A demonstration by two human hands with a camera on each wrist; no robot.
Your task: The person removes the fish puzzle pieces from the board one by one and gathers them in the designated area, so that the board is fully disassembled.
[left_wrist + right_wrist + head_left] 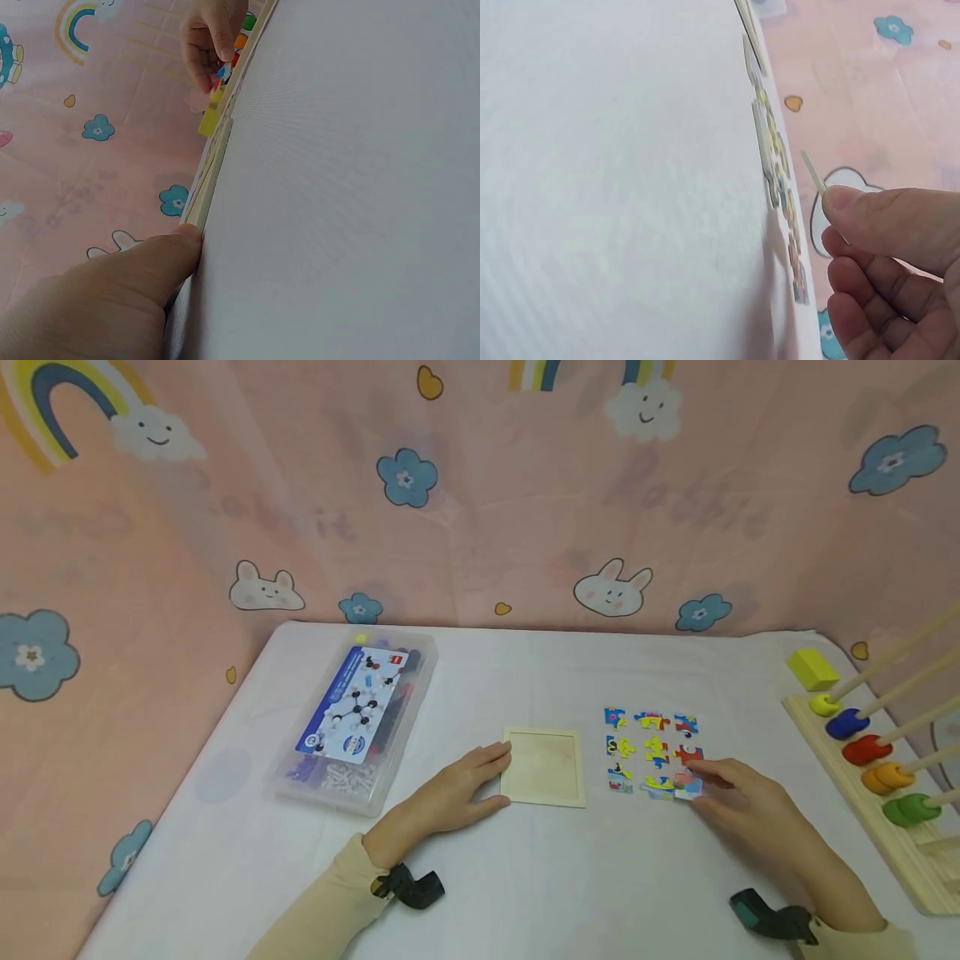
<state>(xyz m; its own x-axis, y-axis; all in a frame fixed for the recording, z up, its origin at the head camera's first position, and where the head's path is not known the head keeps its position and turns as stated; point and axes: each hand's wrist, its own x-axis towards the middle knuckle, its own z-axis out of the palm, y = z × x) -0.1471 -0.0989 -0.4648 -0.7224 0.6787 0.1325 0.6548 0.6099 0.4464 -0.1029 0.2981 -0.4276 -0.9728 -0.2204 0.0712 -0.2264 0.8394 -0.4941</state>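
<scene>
The right hand (750, 797) pinches a jigsaw puzzle piece (812, 171) between thumb and fingertips. In the right wrist view that thin piece is raised over the cloth, edge-on. Around it, several colourful puzzle pieces (656, 749) lie in loose rows on the table. To their left is a shallow square wooden puzzle tray (543, 804), its bare inside facing up. Along the tray's left edge rests the left hand (467, 789), with extended fingers touching the rim. Its thumb meets the edge of the tray (208, 199) in the left wrist view.
A clear plastic case (281, 793) with a molecule-picture label and small coloured parts lies left of the tray. At right stands a wooden peg stacker (855, 814) with coloured rings, and a yellow block (813, 670) behind it. White cloth (510, 893) covers the table.
</scene>
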